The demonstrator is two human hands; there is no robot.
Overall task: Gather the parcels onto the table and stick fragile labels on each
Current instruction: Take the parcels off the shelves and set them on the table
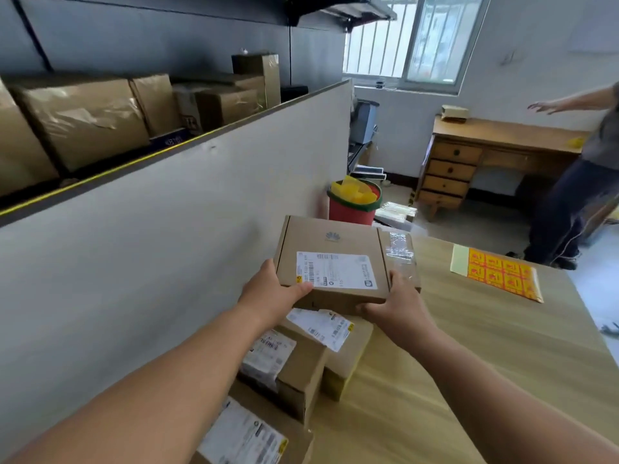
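A flat brown parcel (pixel 335 242) with a white shipping label is held above the wooden table (pixel 469 346). My left hand (pixel 271 293) grips its near left corner, thumb on top. My right hand (pixel 398 304) grips its near right corner. Below it, three more labelled parcels lie in a row along the table's left edge: one (pixel 348 356) just under the held box, one (pixel 298 370) nearer, one (pixel 254 437) nearest. A sheet of orange fragile labels (pixel 499 272) lies on the table at the far right.
A grey partition wall (pixel 167 246) runs along the table's left side, with a shelf of brown boxes (pixel 83 115) above it. A red bin (pixel 353 204) stands beyond the table. Another person (pixel 582 182) stands at the right by a wooden desk (pixel 485 155).
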